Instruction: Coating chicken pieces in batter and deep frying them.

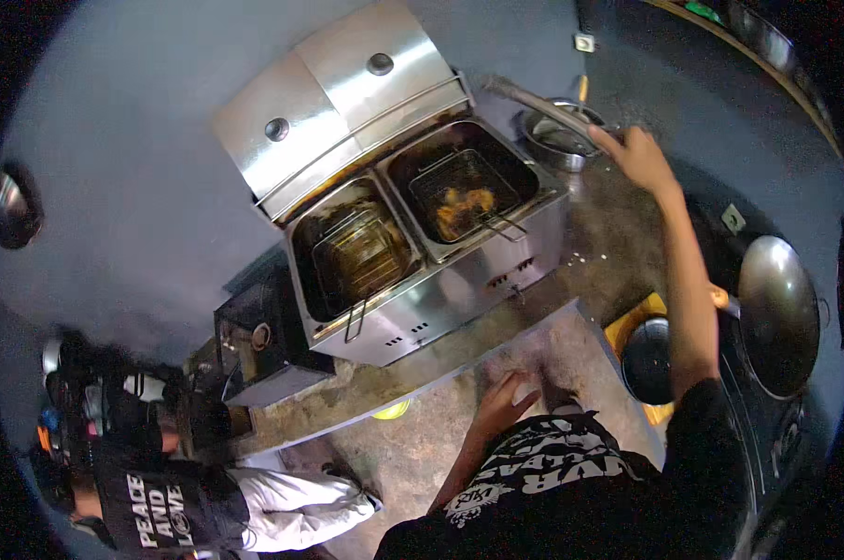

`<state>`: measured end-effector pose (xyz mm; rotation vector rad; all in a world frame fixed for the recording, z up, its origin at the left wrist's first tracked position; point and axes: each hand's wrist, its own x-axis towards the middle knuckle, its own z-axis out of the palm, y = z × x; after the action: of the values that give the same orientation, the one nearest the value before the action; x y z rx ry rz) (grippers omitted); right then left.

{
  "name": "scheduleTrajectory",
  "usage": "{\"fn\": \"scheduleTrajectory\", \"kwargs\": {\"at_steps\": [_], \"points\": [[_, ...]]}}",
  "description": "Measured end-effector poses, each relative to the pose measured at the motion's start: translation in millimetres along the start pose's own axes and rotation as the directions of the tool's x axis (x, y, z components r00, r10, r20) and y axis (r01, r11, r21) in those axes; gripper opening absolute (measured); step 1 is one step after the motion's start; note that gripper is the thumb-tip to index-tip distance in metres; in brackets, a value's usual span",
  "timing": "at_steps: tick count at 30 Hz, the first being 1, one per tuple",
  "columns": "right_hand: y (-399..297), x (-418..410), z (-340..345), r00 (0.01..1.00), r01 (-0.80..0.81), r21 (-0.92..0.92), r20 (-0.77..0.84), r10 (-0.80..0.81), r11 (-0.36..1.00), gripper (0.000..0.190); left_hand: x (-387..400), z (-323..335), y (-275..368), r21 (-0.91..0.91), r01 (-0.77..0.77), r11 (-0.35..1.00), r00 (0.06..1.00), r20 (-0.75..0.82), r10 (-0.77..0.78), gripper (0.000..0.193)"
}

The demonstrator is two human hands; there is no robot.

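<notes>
My right hand [635, 157] is raised at the upper right, closed around the handle of a long utensil [544, 105] whose far end is blurred. Beneath the utensil stands a metal pot [572, 161] with another handle rising from it. My left hand [506, 406] hangs low in front of me, fingers apart, holding nothing. A stainless steel double deep fryer [464, 259] stands before me with both lids [366, 91] raised. Browned food [464, 206] lies in the right wire basket [506, 227]; the left basket [355, 322] sits in oil.
A wok [779, 315] with a wooden handle is at the right, near a dark pan [647, 360] on a yellow surface. Left of the fryer is a dark box-like appliance [275, 343]. Another person [177, 504] in white trousers is at the lower left. The counter edge [422, 392] runs before me.
</notes>
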<state>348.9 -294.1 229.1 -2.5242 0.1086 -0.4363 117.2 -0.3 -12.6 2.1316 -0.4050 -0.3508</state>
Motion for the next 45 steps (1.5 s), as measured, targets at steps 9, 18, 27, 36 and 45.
{"fn": "scheduleTrajectory", "kwargs": {"at_steps": [9,18,27,36,45], "points": [[126,-200,161,0.841,-0.337,0.617,-0.143,0.522,0.712,0.047,2,13,11,0.047,-0.182,0.982,0.981,-0.059,0.185,0.039],[218,-184,282,0.886,-0.366,0.177,-0.236,0.400,0.914,0.060,14,35,22,0.061,-0.084,0.995,0.997,0.005,0.083,0.036],[229,-170,307,0.889,-0.439,-0.035,-0.163,0.428,0.898,0.069,3,56,32,0.005,-0.011,1.000,0.993,-0.119,0.011,0.036],[225,-170,294,0.805,-0.593,0.060,0.020,0.593,0.803,0.095,-12,59,45,-0.033,0.101,0.994,0.984,-0.148,-0.104,0.034],[72,-141,132,0.966,0.033,0.587,-0.225,0.124,0.809,0.028,-13,24,2,0.062,-0.175,0.983,0.963,-0.198,0.184,0.037]]}}
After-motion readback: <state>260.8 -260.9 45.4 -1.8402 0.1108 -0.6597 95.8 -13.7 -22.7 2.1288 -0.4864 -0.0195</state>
